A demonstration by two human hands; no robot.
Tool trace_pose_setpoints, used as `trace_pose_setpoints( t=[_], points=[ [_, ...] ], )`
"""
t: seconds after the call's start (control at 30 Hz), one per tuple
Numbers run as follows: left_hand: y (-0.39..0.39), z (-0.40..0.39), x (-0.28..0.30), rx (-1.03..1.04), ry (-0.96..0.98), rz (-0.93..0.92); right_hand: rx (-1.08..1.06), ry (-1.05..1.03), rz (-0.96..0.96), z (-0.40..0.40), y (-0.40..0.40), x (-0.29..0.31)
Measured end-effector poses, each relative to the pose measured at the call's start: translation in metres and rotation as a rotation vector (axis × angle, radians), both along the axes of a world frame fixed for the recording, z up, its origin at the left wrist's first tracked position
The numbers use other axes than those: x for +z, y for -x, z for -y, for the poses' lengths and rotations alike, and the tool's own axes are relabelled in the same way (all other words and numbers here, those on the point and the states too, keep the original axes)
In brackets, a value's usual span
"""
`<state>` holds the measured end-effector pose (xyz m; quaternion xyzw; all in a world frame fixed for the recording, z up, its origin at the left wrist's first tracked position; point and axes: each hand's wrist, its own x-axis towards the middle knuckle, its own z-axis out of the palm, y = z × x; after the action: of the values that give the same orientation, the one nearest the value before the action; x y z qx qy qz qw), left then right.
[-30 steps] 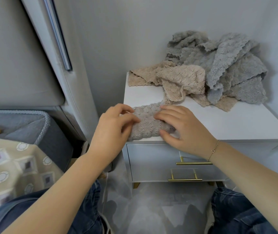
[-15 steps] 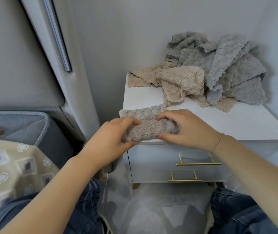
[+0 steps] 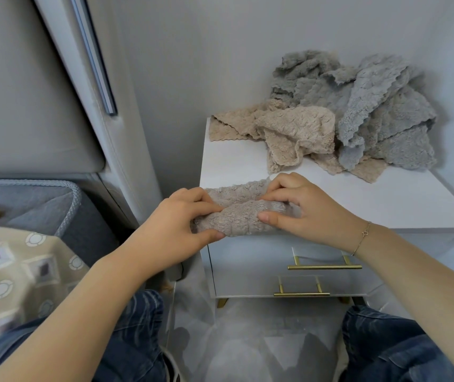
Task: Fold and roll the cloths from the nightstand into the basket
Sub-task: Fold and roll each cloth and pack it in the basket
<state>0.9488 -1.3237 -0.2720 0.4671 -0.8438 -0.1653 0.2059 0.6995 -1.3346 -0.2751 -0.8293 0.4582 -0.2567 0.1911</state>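
Fluffy taupe cloth (image 3: pixel 241 216), half rolled, sits at centre frame on the nightstand's (image 3: pixel 385 199) front edge; your left hand (image 3: pixel 177 227) and right hand (image 3: pixel 303 208) both pinch its roll.

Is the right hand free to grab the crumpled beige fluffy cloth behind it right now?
Probably not yet: the right hand is pinching the half-rolled taupe cloth. The beige cloth lies just beyond, nothing between.

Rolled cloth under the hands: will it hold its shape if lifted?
Probably not: the rolled cloth looks soft and fleecy, with a loose flap left. It likely unrolls unless both hands, left hand and right hand, keep their grip. Probably light.
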Motion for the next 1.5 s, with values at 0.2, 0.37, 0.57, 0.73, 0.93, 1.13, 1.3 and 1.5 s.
trace_pose_setpoints(
  t=[0.2, 0.37, 0.57, 0.73, 0.93, 1.13, 1.3, 1.5],
  points=[
    [-0.003, 0.0, 0.002, 0.058, -0.153, -0.139, 0.038, 0.019, -0.131, -0.005, 0.003, 0.002],
    [-0.003, 0.001, 0.002, 0.112, -0.28, -0.216, 0.049, 0.078, -0.079, 0.002, 0.004, -0.004],
    [-0.002, -0.001, 0.004, 0.139, -0.271, -0.198, -0.006, -0.074, 0.077, 0.001, -0.001, -0.005],
    [-0.003, -0.001, 0.004, 0.162, -0.229, -0.199, -0.061, -0.295, 0.287, 0.002, -0.002, -0.004],
    [-0.002, 0.007, -0.001, 0.228, -0.354, -0.332, -0.146, -0.353, 0.369, 0.005, -0.001, -0.002],
    [0.002, 0.016, -0.008, 0.277, -0.427, -0.463, -0.322, -0.242, 0.351, 0.011, -0.01, -0.01],
    [0.004, 0.022, -0.018, 0.489, -0.539, -0.606, -0.496, -0.179, 0.256, 0.017, -0.017, -0.01],
    [0.001, 0.026, -0.017, 0.543, -0.537, -0.659, -0.468, 0.138, 0.105, 0.018, -0.025, -0.009]
  ],
)
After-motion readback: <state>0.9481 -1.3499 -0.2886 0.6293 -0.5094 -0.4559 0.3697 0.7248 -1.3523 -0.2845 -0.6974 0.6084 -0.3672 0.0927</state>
